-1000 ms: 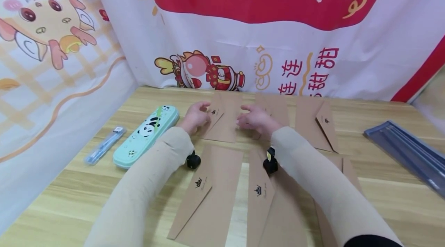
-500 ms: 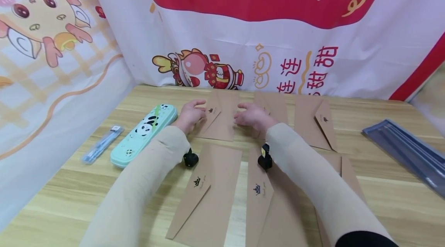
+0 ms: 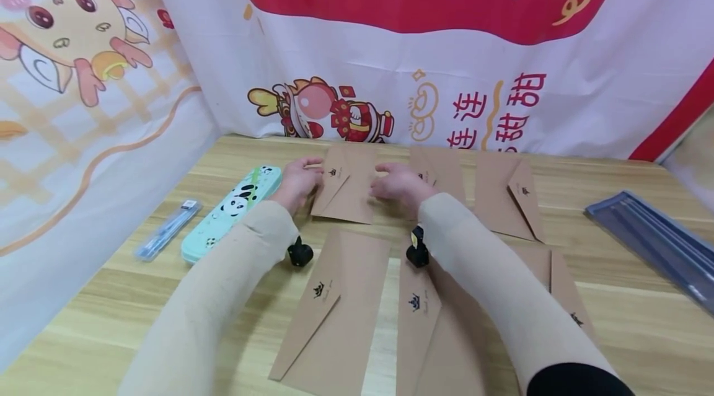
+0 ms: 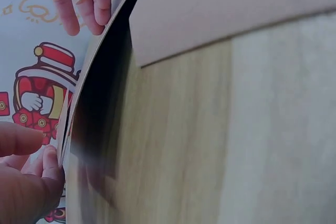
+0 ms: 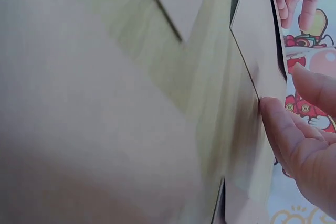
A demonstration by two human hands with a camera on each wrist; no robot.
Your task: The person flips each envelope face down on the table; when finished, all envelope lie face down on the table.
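We're at the far row of the light wooden table (image 3: 111, 297), and both hands are on one brown kraft-paper envelope (image 3: 348, 188) with its triangular flap open. Our left hand (image 3: 298, 180) pinches its left edge between thumb and fingers, and our right hand (image 3: 397, 183) pinches the right edge the same way. The wrist views show the envelope lifted off the wood on edge. Left of the envelope lies a mint-green panda pencil case (image 3: 233, 211), with a clear pen pack (image 3: 167, 230) beyond it. More kraft envelopes (image 3: 334, 303) lie nearer us, below the held one.
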